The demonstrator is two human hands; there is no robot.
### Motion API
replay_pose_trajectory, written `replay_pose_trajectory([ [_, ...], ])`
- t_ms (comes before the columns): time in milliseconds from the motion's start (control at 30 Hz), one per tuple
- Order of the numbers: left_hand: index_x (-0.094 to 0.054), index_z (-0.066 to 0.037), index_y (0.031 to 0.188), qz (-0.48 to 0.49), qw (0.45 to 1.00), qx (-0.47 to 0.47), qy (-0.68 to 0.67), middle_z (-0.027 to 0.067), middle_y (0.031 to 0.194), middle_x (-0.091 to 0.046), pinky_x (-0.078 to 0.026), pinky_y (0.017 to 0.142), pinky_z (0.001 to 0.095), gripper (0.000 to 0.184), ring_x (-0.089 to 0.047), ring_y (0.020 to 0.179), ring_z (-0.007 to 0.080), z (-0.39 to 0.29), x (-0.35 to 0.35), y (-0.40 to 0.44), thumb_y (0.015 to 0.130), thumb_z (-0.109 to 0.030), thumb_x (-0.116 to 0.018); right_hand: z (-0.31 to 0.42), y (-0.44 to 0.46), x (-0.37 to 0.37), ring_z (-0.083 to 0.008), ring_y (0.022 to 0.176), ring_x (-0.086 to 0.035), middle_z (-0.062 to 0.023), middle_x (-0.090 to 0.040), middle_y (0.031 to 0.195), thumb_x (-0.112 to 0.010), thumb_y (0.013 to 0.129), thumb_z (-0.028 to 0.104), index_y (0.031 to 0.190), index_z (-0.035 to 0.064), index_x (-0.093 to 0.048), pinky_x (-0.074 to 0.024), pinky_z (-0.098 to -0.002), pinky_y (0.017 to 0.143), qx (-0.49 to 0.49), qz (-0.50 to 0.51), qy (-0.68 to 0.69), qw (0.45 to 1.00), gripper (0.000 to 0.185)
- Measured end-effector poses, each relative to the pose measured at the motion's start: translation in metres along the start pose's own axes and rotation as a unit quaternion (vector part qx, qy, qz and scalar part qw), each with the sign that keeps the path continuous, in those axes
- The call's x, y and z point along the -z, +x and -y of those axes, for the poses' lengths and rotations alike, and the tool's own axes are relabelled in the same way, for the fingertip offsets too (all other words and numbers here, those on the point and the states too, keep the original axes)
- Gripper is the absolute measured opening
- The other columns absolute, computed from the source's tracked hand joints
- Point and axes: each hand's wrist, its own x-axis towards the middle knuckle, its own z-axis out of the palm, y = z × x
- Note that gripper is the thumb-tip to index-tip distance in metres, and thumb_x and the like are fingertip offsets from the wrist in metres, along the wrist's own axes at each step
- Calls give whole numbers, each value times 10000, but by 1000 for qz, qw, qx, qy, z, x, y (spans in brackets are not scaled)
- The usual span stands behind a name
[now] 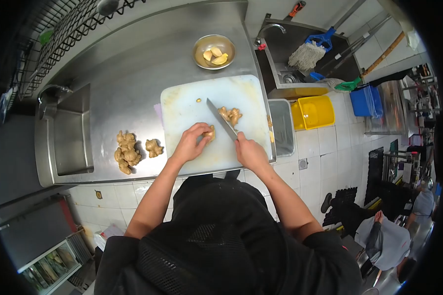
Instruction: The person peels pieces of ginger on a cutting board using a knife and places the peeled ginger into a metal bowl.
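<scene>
On the white cutting board [187,103], my left hand [189,142] has its fingers closed on a piece of ginger [210,134]. My right hand [251,152] grips the handle of a kitchen knife [221,119], its blade pointing up and to the left, apart from the held piece. Just right of the blade lies a knobbly ginger root [233,115], partly covered by the knife. A tiny ginger bit [198,100] sits farther up the board. Peeled-looking ginger pieces [216,55] rest in a metal bowl [198,59] behind the board.
Unpeeled ginger roots [128,155] and a smaller root [153,148] lie on the steel counter [118,108] to the left. A sink [74,137] is at the far left. Beyond the right edge stand a grey bin [283,130] and a yellow bucket [317,112]. Another person [384,241] is at far right.
</scene>
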Motion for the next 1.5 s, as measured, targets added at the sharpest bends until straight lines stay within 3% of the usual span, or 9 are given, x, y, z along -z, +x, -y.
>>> replay_pose_trajectory([
  [133, -675, -7, 1115, 7, 999, -36, 19, 149, 1213, -663, -519, 974, 422, 232, -622, 1153, 369, -3, -5, 2, 884, -34, -683, -2, -16, -8, -495, 721, -669, -274, -684, 750, -479, 1021, 154, 1100, 2, -467, -505, -612, 673, -6, -30, -6, 1000, 171],
  [200, -670, -18, 1114, 13, 990, -72, 117, 134, 1187, -650, -495, 989, 418, 253, -578, 1152, 350, -3, -4, 6, 862, -37, -689, 4, -26, -8, -494, 720, -671, -275, -684, 748, -480, 1010, 136, 1097, -1, -466, -508, -609, 671, 4, -18, -1, 1000, 163],
  [433, -674, -26, 1122, 38, 995, -27, 89, 118, 1174, -642, -484, 992, 423, 267, -565, 1133, 342, -7, -5, 7, 856, -35, -690, 29, -66, 20, -486, 728, -679, -280, -679, 746, -499, 944, 73, 1095, -28, -467, -517, -602, 678, -8, 56, -1, 998, 185],
  [733, -681, -34, 1159, 85, 992, -39, 83, 112, 1234, -640, -499, 1003, 421, 275, -572, 1173, 342, -11, 8, 10, 887, 7, -660, 29, 22, -28, -470, 779, -706, -286, -706, 821, -501, 932, 65, 1132, -18, -497, -550, -578, 707, 18, -44, 33, 998, 217],
  [800, -691, -27, 1139, 73, 996, 25, 41, 107, 1256, -635, -502, 1006, 422, 269, -571, 1184, 337, -9, 9, 7, 885, 41, -635, 18, 18, -23, -468, 778, -706, -281, -708, 819, -496, 947, 80, 1136, -10, -500, -549, -578, 704, 14, -37, 41, 998, 210],
  [933, -712, -24, 1092, 61, 994, -27, 82, 88, 1235, -654, -506, 998, 411, 254, -583, 1162, 319, -6, 3, 4, 877, 69, -613, 8, 1, -10, -460, 771, -709, -272, -713, 814, -496, 979, 119, 1126, -4, -503, -547, -577, 691, -14, -26, 7, 1000, 192],
  [1000, -724, -22, 1047, 57, 976, -88, 190, 83, 1185, -677, -511, 978, 399, 240, -595, 1119, 307, -17, 3, 4, 862, 81, -610, 5, -5, -7, -460, 768, -708, -268, -712, 811, -498, 977, 117, 1122, -4, -502, -548, -576, 689, -15, -20, 6, 1000, 189],
  [1200, -725, -28, 990, -66, 990, -88, 91, 100, 1133, -687, -508, 924, 409, 136, -602, 1061, 309, -6, -21, -2, 876, 15, -667, 10, -26, -8, -457, 754, -708, -261, -702, 774, -506, 942, 74, 1102, -10, -497, -554, -570, 682, -2, -2, -5, 1000, 181],
  [1500, -682, -42, 1040, -81, 987, -89, 109, 94, 1116, -628, -425, 990, 427, 139, -508, 1107, 336, 1, -33, -1, 902, -51, -670, 31, -47, 2, -474, 736, -699, -278, -693, 761, -521, 919, 44, 1072, -34, -469, -544, -584, 679, -13, 4, 41, 999, 180],
])
